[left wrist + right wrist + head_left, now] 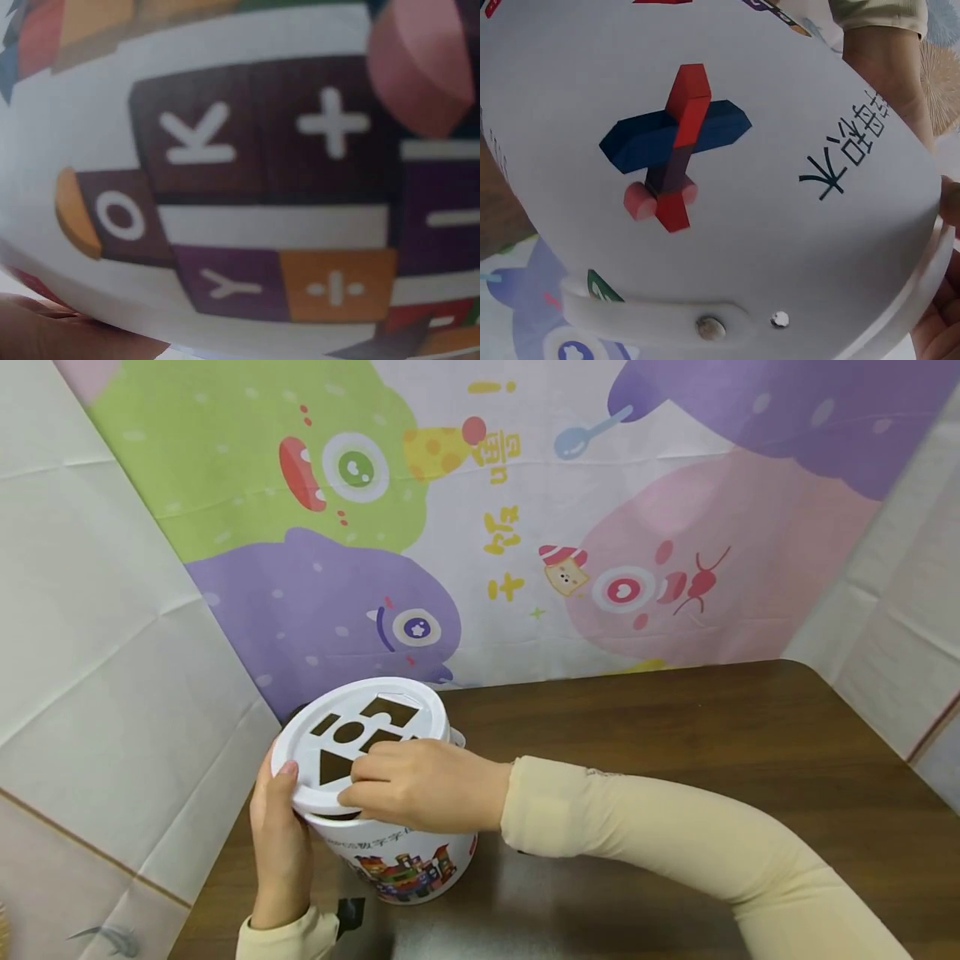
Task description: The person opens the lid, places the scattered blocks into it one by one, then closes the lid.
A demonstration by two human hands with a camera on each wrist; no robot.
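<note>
A white bucket with printed toy blocks stands on the table, its white lid tilted with a dark gap under the near edge. The lid has several cut-out holes, among them a triangle and a circle. My left hand grips the lid's left edge, thumb on top of the rim and fingers down the outside. From the right, my right hand reaches over the lid and holds it by its near part, fingers curled beside the triangular hole. Printed letter blocks on the bucket fill the left wrist view.
The brown wooden table extends to the right of the bucket. A cloth with cartoon monsters hangs behind, and pale panels flank the table. On the bucket's side is a white handle with a round rivet.
</note>
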